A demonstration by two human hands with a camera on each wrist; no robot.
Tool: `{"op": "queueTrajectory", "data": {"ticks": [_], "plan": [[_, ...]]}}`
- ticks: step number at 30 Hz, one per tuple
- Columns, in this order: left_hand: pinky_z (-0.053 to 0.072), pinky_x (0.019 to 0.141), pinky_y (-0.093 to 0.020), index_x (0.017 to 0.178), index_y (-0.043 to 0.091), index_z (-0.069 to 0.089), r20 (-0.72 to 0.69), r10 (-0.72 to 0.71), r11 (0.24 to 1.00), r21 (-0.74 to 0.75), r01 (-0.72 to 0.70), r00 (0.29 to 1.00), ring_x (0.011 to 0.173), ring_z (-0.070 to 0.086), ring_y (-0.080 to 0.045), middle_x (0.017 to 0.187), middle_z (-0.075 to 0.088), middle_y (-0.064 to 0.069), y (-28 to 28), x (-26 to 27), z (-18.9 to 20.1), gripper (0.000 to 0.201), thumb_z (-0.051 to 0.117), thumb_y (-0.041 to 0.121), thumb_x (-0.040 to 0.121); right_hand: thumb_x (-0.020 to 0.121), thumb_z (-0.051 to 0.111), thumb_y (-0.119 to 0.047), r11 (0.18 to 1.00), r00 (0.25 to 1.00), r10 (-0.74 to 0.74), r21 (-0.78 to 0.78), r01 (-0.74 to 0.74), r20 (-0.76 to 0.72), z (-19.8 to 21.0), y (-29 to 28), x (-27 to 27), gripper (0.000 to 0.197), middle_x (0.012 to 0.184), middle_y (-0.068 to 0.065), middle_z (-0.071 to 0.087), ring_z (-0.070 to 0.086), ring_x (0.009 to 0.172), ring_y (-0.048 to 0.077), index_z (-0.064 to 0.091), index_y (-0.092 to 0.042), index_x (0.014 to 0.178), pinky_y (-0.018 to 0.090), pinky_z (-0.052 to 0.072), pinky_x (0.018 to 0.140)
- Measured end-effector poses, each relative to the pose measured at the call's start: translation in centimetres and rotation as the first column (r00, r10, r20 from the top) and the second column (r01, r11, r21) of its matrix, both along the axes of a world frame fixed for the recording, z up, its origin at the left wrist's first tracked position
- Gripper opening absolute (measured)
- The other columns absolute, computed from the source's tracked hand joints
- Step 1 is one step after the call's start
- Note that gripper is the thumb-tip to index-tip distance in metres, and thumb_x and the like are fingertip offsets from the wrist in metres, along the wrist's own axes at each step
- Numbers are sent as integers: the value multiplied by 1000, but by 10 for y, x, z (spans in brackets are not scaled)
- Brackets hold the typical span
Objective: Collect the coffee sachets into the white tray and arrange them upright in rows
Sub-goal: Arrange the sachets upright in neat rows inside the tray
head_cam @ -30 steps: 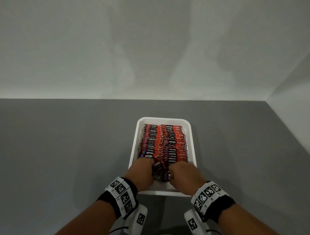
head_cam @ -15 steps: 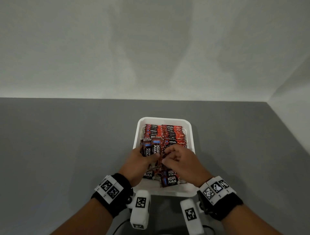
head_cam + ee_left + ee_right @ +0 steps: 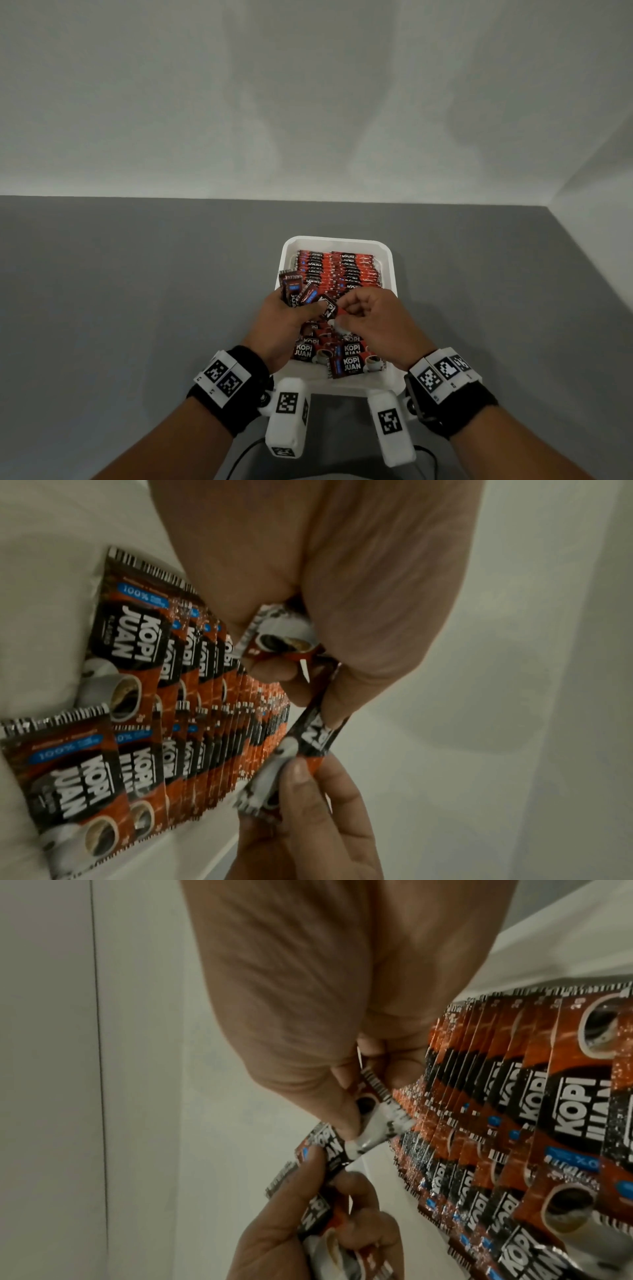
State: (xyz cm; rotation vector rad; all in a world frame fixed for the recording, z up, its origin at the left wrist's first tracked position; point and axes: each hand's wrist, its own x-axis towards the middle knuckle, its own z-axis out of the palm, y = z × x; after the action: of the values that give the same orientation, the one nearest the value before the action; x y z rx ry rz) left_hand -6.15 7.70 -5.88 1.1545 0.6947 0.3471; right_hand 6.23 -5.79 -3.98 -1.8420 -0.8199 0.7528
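Coffee sachets [image 3: 337, 270] stand in rows at the far end of the white tray [image 3: 394, 274], with looser ones near its front edge.

Left hand [image 3: 284, 322] grips a small bunch over the tray's left side; right hand [image 3: 373, 318] pinches one sachet [image 3: 329, 307] just beside that bunch.

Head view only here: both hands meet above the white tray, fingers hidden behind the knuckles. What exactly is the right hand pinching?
Observer: Right wrist view: the right hand pinches the cup-printed end of one sachet.
Operator: Is the left hand on it too?
Observer: Yes, the left wrist view shows the left hand gripping its other end.
Operator: Anything else in that palm?
Observer: A second sachet, tucked under its curled fingers.
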Motion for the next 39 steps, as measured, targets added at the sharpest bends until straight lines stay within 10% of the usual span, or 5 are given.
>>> {"op": "queueTrajectory", "data": {"ticks": [5, 16, 24, 30, 39], "plan": [[42, 49, -25, 78, 13, 58, -101, 193, 981, 21, -192, 976, 56, 49, -13, 63, 55, 0, 17, -9, -3, 21, 62, -3, 93, 83, 78, -11, 938, 950, 233, -304, -165, 205, -15, -1, 10, 15, 86, -8, 75, 67, 70, -2, 78, -20, 95, 14, 52, 67], [46, 50, -22, 89, 10, 64, -223, 47, 996, 89, -27, 974, 57, 57, -9, 69, 62, -1, 14, -15, 1, 18, 53, -4, 93, 85, 66, -8, 742, 742, 599, -557, -373, 301, -51, 35, -23, 17, 97, 7, 74, 70, 84, 25, 79, -11, 94, 37, 61, 80], [53, 69, -37, 101, 1, 68, -253, 55, 998, 20, -51, 966, 73, 60, -24, 88, 63, -15, 9, -12, -1, 28, 42, -5, 93, 85, 65, -8, 772, 741, 563, -554, -312, 367, -55, 36, -26, 14, 99, 10, 70, 68, 86, 26, 73, -8, 97, 36, 59, 74], [56, 94, -58, 113, 1, 70, -149, 15, 999, 45, -9, 989, 99, 73, -41, 105, 76, -20, 9, -15, -2, 29, 62, -11, 88, 88, 72, -16, 959, 952, 198, -245, -140, 233, -26, 17, -3, 6, 81, -11, 70, 65, 72, -1, 74, -21, 90, 12, 51, 66], [57, 90, -61, 113, -2, 67, -103, -3, 1000, -9, 2, 995, 100, 71, -45, 109, 73, -25, 1, -4, 4, 22, 66, -4, 91, 79, 82, -4, 995, 998, 54, -87, -52, 28, -5, -2, 8, 23, 79, -3, 75, 72, 75, 12, 74, -22, 89, 31, 61, 79]]}}
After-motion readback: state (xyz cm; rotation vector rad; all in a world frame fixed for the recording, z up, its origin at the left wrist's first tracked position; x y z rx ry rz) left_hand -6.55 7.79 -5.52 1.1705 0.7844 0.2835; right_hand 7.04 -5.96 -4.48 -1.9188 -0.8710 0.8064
